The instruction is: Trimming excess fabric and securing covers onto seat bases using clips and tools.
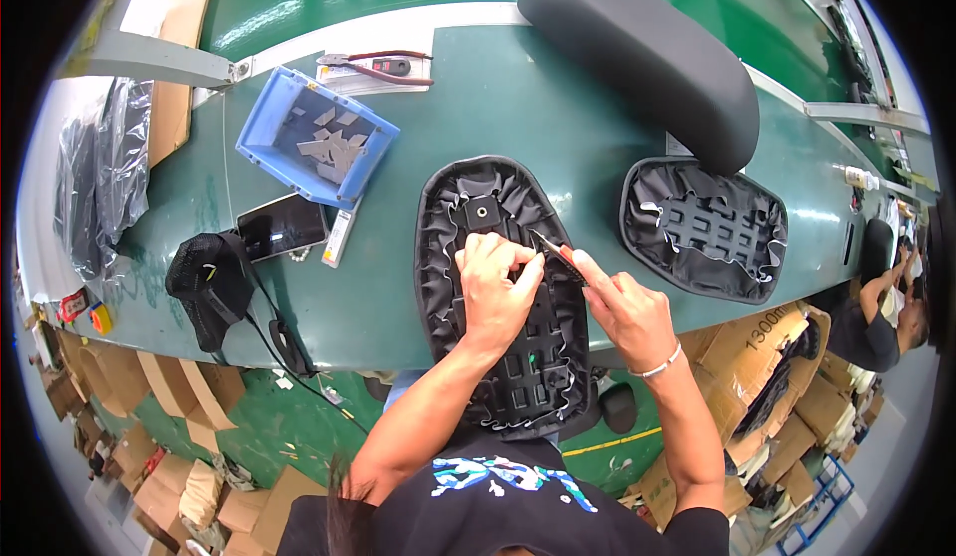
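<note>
A black seat [530, 352] lies underside up before me, over the table's near edge. Its cover is gathered in folds around a ribbed plastic base. My left hand [493, 292] is closed over the upper middle of the base, its fingers bent together; what they pinch is hidden. In my right hand [634, 322] is a slim pointed tool [566, 255] with a red and dark handle. The metal tip reaches toward the seat's inner right side, close to my left fingertips. I cannot make out the tool's exact kind.
A blue bin [370, 163] of small grey pieces stands at left, with pliers [378, 66] behind. A phone [282, 227] and black cap [211, 282] lie nearer. At right are another upturned seat [707, 227] and a long black cushion [647, 53]. Cardboard boxes [752, 377] stand below.
</note>
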{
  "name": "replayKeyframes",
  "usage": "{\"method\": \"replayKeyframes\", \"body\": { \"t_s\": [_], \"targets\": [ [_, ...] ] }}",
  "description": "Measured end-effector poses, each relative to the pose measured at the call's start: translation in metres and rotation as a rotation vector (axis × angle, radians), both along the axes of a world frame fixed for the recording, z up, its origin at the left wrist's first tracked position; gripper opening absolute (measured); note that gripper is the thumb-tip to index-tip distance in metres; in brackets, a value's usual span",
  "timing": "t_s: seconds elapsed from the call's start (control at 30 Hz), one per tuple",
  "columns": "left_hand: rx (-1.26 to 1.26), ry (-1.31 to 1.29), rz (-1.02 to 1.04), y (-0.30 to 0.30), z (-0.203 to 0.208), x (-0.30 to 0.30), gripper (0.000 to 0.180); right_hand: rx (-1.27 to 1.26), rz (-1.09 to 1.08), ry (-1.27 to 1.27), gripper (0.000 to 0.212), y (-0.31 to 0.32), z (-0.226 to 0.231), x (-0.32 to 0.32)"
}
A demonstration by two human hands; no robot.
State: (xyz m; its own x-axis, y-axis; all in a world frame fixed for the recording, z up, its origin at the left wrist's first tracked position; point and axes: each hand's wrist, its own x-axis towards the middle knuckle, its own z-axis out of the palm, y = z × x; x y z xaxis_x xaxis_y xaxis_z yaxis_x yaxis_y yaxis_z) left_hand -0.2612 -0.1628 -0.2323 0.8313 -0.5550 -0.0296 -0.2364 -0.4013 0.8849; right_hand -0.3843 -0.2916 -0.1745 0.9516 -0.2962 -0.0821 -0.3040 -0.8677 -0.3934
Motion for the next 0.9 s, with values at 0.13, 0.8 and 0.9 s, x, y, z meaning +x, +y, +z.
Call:
{"method": "replayKeyframes", "body": {
  "t_s": [0.13, 0.8, 0.9],
  "targets": [
    [-0.194, 0.248, -0.036, 0.008, 0.002, 0.011, 0.007, 0.004, -0.018, 0.033, 0.061, 0.007, 0.0, -0.017],
    [0.093, 0.211, -0.051, 0.071, 0.017, 0.013, 0.013, 0.264, -0.34, -0.203, 0.048, 0.079, 0.017, -0.092],
    [0.302, -0.216, -0.203, 0.052, 0.026, 0.015, 0.022, 0.211, -0.294, -0.257, 0.052, 0.064, 0.009, -0.053]
  ]
}}
